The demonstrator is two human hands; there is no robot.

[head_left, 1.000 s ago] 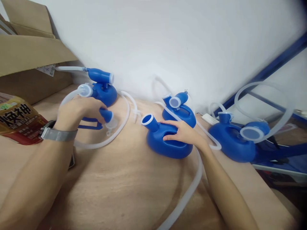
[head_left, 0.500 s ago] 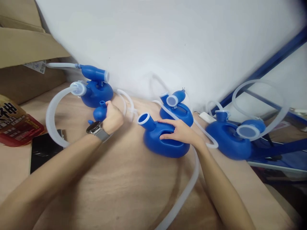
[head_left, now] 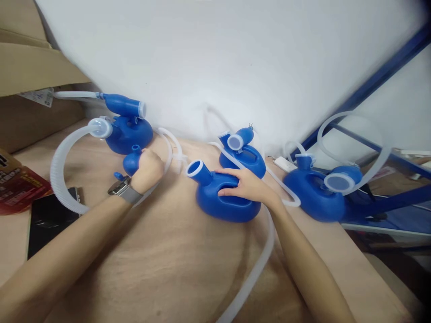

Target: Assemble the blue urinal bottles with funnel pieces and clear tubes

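Observation:
My left hand (head_left: 148, 169), with a watch at the wrist, is closed round a small blue funnel-shaped fitting (head_left: 130, 162) just left of centre. My right hand (head_left: 247, 185) lies over the handle of a blue plastic bottle (head_left: 225, 197) with a white-rimmed spout (head_left: 195, 168), fingers curled on it. That bottle rests on the wooden table (head_left: 175, 264). A clear hose (head_left: 259, 264) runs from beside my right wrist down to the bottom edge.
Three more blue bottles with clear hoses stand along the white wall: one at the left (head_left: 126, 130), one behind my right hand (head_left: 244, 150), one at the right (head_left: 318, 193). A cardboard box (head_left: 30, 67), a red packet (head_left: 15, 186) and a black phone (head_left: 47, 215) lie at the left.
My left hand has carried the blue fitting rightward from beside the left bottle toward the centre. The right hand has stayed on the bottle. The view has shifted a little.

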